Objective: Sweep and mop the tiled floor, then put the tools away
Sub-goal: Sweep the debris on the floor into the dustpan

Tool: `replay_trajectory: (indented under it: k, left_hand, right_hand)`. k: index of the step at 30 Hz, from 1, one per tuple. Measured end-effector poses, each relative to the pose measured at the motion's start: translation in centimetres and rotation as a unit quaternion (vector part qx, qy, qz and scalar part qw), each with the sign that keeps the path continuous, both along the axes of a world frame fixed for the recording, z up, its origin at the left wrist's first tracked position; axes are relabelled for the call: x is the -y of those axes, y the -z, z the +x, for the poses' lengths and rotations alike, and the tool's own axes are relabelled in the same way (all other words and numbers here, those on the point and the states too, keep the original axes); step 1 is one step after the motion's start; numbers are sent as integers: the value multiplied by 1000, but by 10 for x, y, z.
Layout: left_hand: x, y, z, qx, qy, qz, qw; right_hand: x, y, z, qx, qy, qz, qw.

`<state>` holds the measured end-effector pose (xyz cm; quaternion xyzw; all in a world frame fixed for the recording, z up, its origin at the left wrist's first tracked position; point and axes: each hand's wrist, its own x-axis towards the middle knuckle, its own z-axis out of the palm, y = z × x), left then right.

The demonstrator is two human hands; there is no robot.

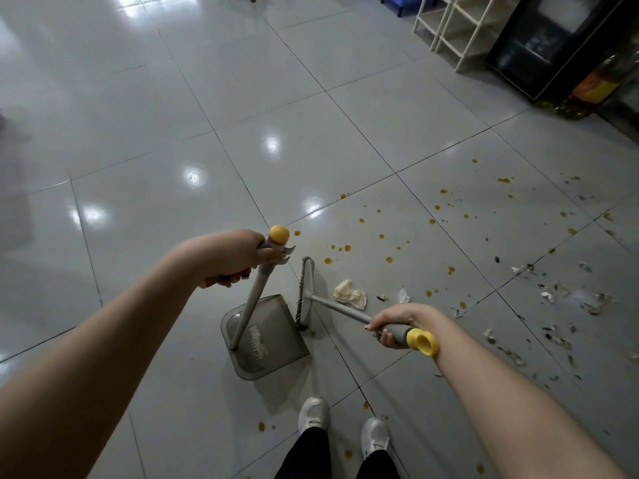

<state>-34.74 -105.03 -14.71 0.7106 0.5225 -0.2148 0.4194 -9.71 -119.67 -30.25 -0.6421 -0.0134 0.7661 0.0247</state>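
Gripping broom (306, 296) right hand (397, 323), dustpan (264, 344) left hand (235, 254), seemingly touching

Ceiling lights were reflected in the glossy grey tiled floor (145, 108). A cream shelving rack (460, 25) and a black glass-fronted cabinet (567, 39) were seen at upper right.

The glossy grey tiled floor (145, 133) carries a grey dustpan (266, 344) at lower centre, with the broom head (306, 295) at its right edge. Just right lies a crumpled tissue (350, 294). Orange droplets (380, 236) speckle the centre right; seed-husk litter (560, 305) spreads along the right edge.
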Motion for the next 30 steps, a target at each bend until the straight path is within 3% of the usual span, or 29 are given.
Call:
replay_trajectory:
  k: [6, 12, 21, 30]
  left_hand:
    - [-13, 5, 4, -3, 15, -26, 1000]
    - [-19, 13, 12, -21, 27, -16, 999]
    - [-12, 14, 26, -13, 21, -30, 999]
    - [0, 10, 45, -13, 48, -34, 998]
  right_hand:
    - [-35, 10, -5, -13, 15, -4, 1000]
    - [-40, 37, -11, 66, -90, -17, 994]
    - [-10, 32, 6, 85, -60, -43, 994]
    - [20, 8, 27, 122, -97, -33, 987]
